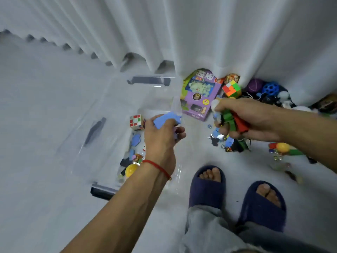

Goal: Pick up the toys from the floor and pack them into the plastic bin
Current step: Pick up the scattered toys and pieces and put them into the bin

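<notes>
1. Head view shows your left hand (162,136) over the clear plastic bin (116,99), its fingers curled round a flat blue foam piece (166,119) that sticks up above your knuckles.

2. Your right hand (244,119) is out over the floor, away from the bin. Its fingers are wrapped tight round a bundle of toys (230,119): green and red pieces with something white poking out past your thumb.

3. Done so far, as I judge it: only a small share. Below your left fingers a few things already lie in the bin, among them a red-and-white puzzle cube (135,122), more blue foam shapes (135,140) and a yellow ball (130,170). Most of the bin's bottom is bare.

4. Left on the floor just under your right fingers is a scatter of small dark and blue bits (229,143). Beyond your right knuckles lie a purple box (199,95) and a bright puzzle cube (232,88).

5. Further right, against the curtain (200,33), sits a heap of balls and soft toys (269,92). Nearer your wrist is a yellow ball with coloured sticks (284,148).

6. Both handfuls are not yet dropped. After them, several more trips look necessary, the box and the small beads included.
</notes>
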`<move>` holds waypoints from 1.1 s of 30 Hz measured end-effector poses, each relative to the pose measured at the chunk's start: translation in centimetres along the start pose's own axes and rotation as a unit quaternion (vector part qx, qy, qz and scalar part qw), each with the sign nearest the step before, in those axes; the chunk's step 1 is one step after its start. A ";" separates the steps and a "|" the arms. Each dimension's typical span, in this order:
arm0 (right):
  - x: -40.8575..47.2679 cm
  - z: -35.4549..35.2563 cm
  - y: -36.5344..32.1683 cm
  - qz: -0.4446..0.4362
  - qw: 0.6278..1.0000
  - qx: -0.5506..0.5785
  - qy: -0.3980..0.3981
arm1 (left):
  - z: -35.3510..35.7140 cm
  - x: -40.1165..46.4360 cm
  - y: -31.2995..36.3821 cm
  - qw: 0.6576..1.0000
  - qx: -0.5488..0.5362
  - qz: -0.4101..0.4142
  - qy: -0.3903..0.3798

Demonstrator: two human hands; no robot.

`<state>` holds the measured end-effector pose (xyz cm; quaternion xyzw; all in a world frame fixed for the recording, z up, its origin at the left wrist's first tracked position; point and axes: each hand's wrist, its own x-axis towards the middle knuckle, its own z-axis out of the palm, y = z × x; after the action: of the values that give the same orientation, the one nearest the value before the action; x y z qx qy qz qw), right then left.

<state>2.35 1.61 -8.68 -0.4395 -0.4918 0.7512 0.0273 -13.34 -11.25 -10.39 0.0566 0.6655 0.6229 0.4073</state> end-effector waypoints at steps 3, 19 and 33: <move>1.1 6.4 -4.6 0.028 0.995 0.034 -0.090 | -5.0 -0.5 4.3 0.998 -0.039 -0.030 0.033; 0.1 -6.6 -1.3 0.003 0.973 -0.123 0.194 | 1.7 -0.3 0.4 0.985 0.121 0.098 -0.078; 4.0 -18.5 24.0 0.138 0.782 -0.402 0.455 | 15.3 7.9 -19.9 0.747 0.549 0.244 -0.287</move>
<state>21.99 4.36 -31.92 -0.7648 -0.6135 0.1933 -0.0354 -0.57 0.96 -29.91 0.6067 0.7078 0.1830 0.3122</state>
